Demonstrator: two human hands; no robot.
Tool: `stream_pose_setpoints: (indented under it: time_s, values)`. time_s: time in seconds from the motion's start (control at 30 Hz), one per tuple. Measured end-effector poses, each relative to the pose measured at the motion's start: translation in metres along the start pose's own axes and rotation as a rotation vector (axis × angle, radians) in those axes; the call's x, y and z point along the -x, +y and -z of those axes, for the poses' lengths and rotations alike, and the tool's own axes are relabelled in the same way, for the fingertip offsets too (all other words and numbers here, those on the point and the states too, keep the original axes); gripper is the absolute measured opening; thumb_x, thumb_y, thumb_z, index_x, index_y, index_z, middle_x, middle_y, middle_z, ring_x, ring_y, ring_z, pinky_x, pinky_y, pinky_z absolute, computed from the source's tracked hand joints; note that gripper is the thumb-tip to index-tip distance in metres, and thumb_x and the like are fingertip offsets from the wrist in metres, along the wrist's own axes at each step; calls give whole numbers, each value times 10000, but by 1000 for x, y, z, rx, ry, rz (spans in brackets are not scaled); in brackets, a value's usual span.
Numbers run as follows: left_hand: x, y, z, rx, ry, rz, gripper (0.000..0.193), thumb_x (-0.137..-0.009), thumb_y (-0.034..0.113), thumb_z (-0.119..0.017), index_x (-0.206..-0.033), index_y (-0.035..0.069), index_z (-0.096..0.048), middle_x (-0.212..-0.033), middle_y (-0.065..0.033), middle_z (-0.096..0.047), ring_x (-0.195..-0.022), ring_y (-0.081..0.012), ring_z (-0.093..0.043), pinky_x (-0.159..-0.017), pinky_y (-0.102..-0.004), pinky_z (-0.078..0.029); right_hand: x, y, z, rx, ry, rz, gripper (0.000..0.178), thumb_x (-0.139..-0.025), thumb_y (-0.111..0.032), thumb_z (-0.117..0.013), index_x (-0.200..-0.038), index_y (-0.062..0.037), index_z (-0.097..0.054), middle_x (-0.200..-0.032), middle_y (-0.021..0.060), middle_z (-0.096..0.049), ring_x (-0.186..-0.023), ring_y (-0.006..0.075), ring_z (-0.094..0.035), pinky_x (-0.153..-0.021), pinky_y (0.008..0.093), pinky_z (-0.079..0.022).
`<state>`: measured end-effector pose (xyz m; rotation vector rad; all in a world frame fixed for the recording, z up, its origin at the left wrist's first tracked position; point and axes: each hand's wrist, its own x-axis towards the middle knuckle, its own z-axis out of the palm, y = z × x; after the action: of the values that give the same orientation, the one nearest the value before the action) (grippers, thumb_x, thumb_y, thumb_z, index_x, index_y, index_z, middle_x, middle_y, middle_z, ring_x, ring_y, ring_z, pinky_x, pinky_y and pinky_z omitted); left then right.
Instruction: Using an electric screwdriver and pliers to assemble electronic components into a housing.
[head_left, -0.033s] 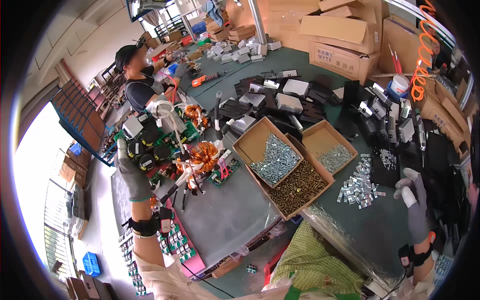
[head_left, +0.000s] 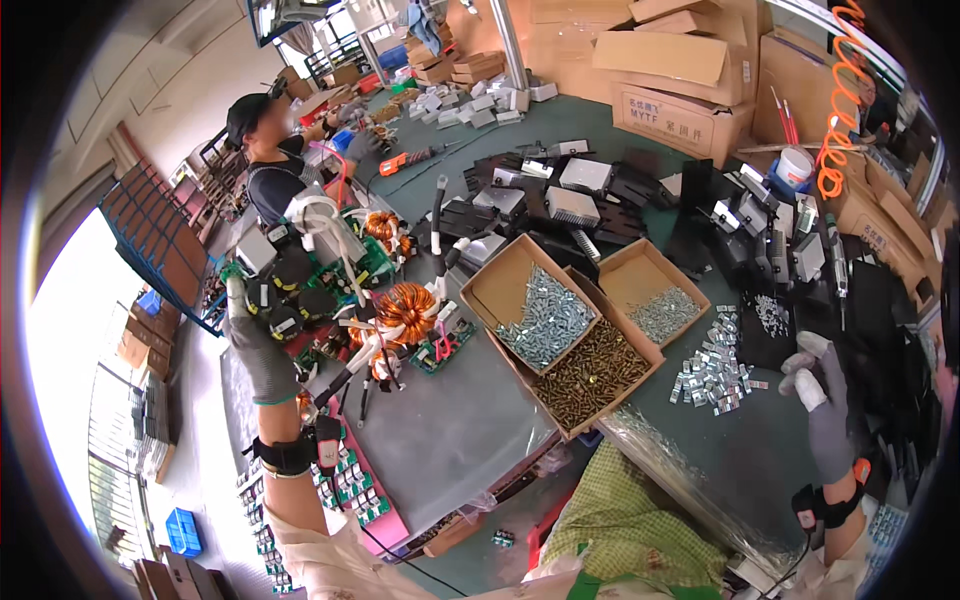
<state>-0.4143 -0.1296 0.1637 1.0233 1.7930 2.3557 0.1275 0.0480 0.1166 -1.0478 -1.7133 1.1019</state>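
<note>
My left hand point(head_left: 258, 355), in a grey glove, grips the left edge of a circuit board point(head_left: 375, 262) crowded with black cylinders and copper coils. Most of its fingers are hidden by the board. A large copper-wound coil point(head_left: 404, 312) and white and black cables show at the board's near right side. Over at the right, my right hand point(head_left: 825, 400), gloved in grey with pale fingertips, has its fingers apart and nothing in them. It hovers near small silver screws point(head_left: 771, 315) and a spread of small metal clips point(head_left: 718, 362).
Cardboard trays hold silver screws point(head_left: 548, 320), brass-coloured screws point(head_left: 592, 375) and smaller screws point(head_left: 665, 315). Black brackets and silver heat sinks point(head_left: 573, 208) lie behind them. An orange electric screwdriver point(head_left: 405, 161) lies farther back, near a co-worker point(head_left: 270, 150). Large cardboard boxes point(head_left: 680, 120) stand at the far right.
The whole view has shifted slightly left. My right hand is slightly lower and turned a little; my left hand stays at the board's edge.
</note>
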Motion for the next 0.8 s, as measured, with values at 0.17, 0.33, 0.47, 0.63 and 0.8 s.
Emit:
stream_pose_setpoints:
  time_s: [0.17,0.33,0.47,0.63,0.8]
  values:
    - [-24,48,-10,339,-3,47,433,-863,291,-519,-1221,48,-508,-1103,-123,-615,-947,-262,-633,-822,-412,-538,-11,-1,-37,-253,-207,19,415,-839,-105,-528,-1233,-5,-444,-937,55,-532,-814,124,-520,-768,273,-439]
    - [3,86,-53,420,-354,-77,483,-847,322,-569,-1253,78,-473,-991,-97,-617,-863,-254,-619,-741,-426,-535,-23,-15,-84,-750,-406,-69,442,-919,-261,-525,-1269,-30,-385,-1123,72,-505,-954,131,-503,-861,260,-423]
    - [69,63,-129,729,-721,290,419,-907,432,-459,-1045,46,-547,-678,-73,-585,-446,-198,-519,-486,-339,-484,-12,-26,-95,-937,-595,172,880,-761,-209,-721,-1420,-38,-163,-1348,126,-371,-1207,179,-411,-999,325,-368]
    - [155,27,-222,770,-585,480,350,-920,344,-470,-1087,50,-558,-1020,-78,-617,-896,-204,-628,-768,-335,-546,44,-10,-33,-974,-342,-47,713,-797,-283,-712,-1328,-8,-324,-1206,141,-540,-1127,277,-553,-979,436,-437]
    - [253,9,-270,587,-703,526,394,-973,382,-382,-1078,34,-534,-997,-48,-573,-872,-132,-586,-747,-276,-508,78,7,37,-724,-8,-153,381,-858,-129,-559,-1193,34,-480,-1065,115,-595,-967,174,-600,-882,307,-480]
